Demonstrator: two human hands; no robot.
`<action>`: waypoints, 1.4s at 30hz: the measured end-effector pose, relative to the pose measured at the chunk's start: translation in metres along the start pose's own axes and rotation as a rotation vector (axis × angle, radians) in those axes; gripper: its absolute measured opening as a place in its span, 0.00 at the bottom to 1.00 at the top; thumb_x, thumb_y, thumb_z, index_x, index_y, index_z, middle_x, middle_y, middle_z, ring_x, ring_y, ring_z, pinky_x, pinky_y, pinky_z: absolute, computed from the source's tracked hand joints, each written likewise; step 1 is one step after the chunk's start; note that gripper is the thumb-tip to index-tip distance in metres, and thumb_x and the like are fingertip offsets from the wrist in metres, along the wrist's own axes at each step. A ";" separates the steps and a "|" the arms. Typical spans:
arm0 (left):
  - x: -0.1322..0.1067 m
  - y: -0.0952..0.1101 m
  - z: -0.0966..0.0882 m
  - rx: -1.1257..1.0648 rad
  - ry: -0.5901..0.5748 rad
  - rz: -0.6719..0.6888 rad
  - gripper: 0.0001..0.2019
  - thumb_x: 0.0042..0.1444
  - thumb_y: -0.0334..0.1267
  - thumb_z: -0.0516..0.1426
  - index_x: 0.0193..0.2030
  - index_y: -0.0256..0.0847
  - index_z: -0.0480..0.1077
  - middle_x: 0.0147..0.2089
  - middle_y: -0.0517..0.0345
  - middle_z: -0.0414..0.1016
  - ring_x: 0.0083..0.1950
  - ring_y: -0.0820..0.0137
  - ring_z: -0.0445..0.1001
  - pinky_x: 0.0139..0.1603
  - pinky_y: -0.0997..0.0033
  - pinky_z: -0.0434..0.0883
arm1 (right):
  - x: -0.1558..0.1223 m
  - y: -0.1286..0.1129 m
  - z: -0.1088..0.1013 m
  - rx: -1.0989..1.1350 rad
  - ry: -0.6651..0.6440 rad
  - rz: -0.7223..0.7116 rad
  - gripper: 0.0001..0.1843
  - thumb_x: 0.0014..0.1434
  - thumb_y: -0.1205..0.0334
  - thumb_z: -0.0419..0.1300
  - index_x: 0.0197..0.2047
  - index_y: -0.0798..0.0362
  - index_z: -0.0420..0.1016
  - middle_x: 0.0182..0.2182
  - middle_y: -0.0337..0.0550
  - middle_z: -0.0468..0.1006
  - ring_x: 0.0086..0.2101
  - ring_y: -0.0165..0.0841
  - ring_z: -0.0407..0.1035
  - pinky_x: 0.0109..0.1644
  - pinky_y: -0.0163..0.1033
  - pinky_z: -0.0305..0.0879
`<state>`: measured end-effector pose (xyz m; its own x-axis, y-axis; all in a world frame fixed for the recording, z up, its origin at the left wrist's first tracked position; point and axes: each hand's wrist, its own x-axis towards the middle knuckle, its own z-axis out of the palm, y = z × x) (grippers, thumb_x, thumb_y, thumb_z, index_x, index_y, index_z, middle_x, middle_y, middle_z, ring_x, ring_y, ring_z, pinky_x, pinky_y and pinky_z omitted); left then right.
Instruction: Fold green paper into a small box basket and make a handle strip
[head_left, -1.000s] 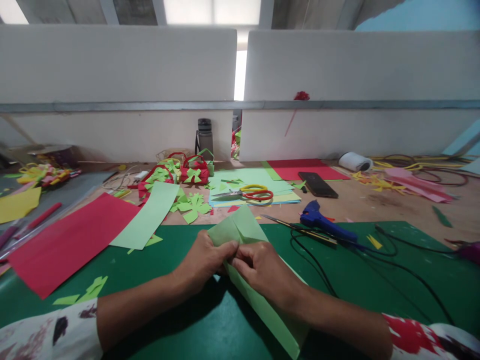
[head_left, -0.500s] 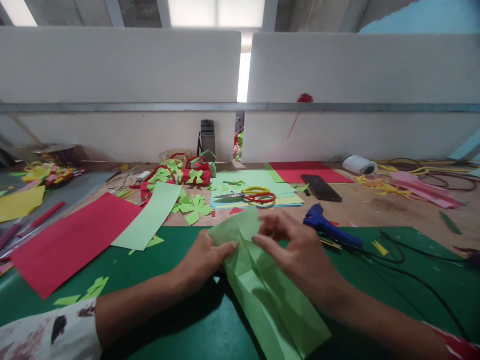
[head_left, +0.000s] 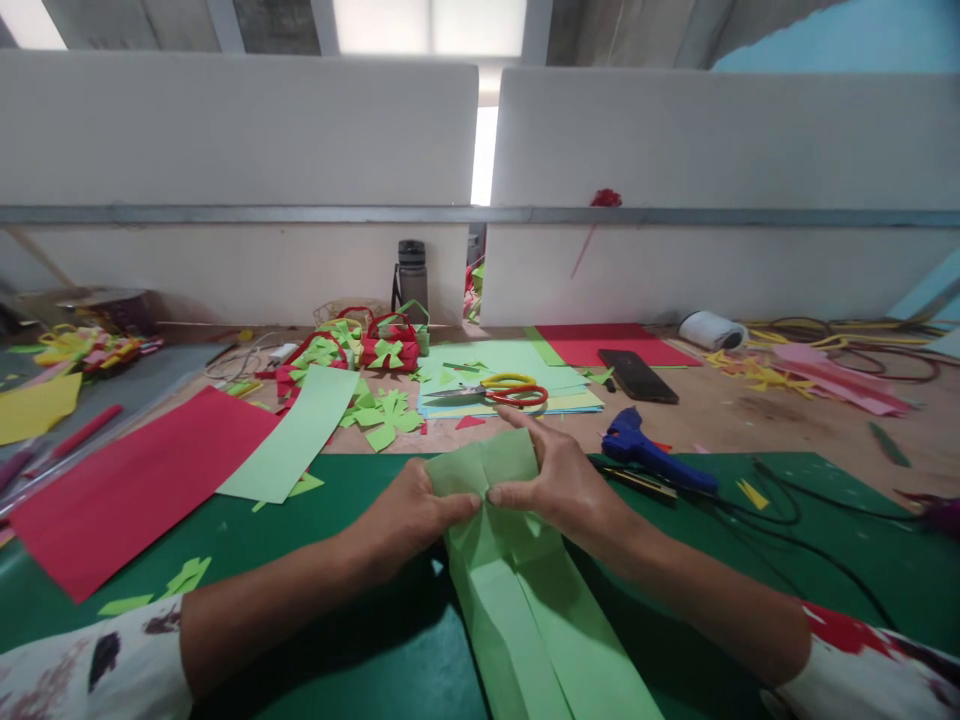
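Note:
A folded sheet of light green paper [head_left: 517,590] with crease lines slants from the middle of the view down to the bottom edge. On its far left edge my left hand [head_left: 420,510] is closed, thumb on top and fingers beneath. My right hand [head_left: 562,480] grips the far right side, its thumb pressing close to the left thumb and its index finger stretched out past the paper. Both thumbs meet near the centre fold. Under the paper lies a dark green cutting mat [head_left: 337,630].
Scissors [head_left: 517,390] rest on stacked paper beyond my hands. A blue glue gun [head_left: 652,455] with a cable and a cutter knife [head_left: 637,484] lie right, near a phone [head_left: 637,375]. Left are a red sheet [head_left: 150,480] and small red paper bags [head_left: 390,345]. A bottle [head_left: 412,275] stands behind.
My right hand, blurred and hovering over the paper before, now holds its far right side. The paper's far end looks flatter and more spread. The view has shifted slightly.

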<state>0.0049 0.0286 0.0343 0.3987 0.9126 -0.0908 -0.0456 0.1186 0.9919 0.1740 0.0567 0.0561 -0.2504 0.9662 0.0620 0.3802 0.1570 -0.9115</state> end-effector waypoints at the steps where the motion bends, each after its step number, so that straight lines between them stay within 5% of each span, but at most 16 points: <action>1: 0.000 0.001 0.000 -0.001 -0.003 0.009 0.18 0.48 0.40 0.61 0.46 0.36 0.73 0.32 0.55 0.75 0.36 0.64 0.74 0.38 0.68 0.69 | -0.001 -0.001 0.001 0.018 0.000 0.026 0.48 0.37 0.69 0.66 0.63 0.58 0.57 0.52 0.52 0.71 0.42 0.41 0.71 0.42 0.41 0.68; 13: 0.001 0.010 0.003 0.091 0.071 0.030 0.18 0.40 0.28 0.60 0.42 0.36 0.75 0.32 0.58 0.77 0.33 0.66 0.73 0.34 0.72 0.68 | -0.007 0.003 0.006 0.043 0.055 0.010 0.43 0.38 0.71 0.63 0.61 0.57 0.61 0.38 0.44 0.77 0.30 0.32 0.70 0.30 0.34 0.66; 31: 0.005 0.004 -0.002 -0.100 0.113 0.043 0.21 0.38 0.32 0.65 0.44 0.36 0.75 0.33 0.54 0.78 0.36 0.62 0.76 0.40 0.64 0.71 | -0.008 0.003 0.008 0.110 0.033 -0.001 0.37 0.40 0.69 0.62 0.57 0.57 0.63 0.47 0.49 0.75 0.36 0.36 0.72 0.35 0.37 0.68; 36: 0.010 -0.006 -0.006 -0.205 0.050 0.054 0.25 0.42 0.29 0.63 0.51 0.37 0.71 0.40 0.50 0.78 0.39 0.61 0.76 0.44 0.61 0.71 | -0.014 0.007 0.001 0.333 -0.075 0.037 0.38 0.51 0.59 0.59 0.63 0.57 0.51 0.37 0.45 0.79 0.29 0.34 0.73 0.34 0.41 0.70; 42: 0.013 -0.014 -0.008 -0.278 0.044 0.019 0.25 0.41 0.29 0.64 0.51 0.35 0.72 0.39 0.47 0.79 0.37 0.59 0.77 0.43 0.59 0.72 | -0.015 0.011 0.001 0.403 -0.079 0.115 0.38 0.48 0.60 0.62 0.61 0.54 0.53 0.26 0.38 0.79 0.23 0.35 0.73 0.29 0.41 0.70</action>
<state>0.0037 0.0415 0.0185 0.3558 0.9310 -0.0817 -0.3049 0.1983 0.9315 0.1811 0.0437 0.0444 -0.3001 0.9516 -0.0668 0.0354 -0.0588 -0.9976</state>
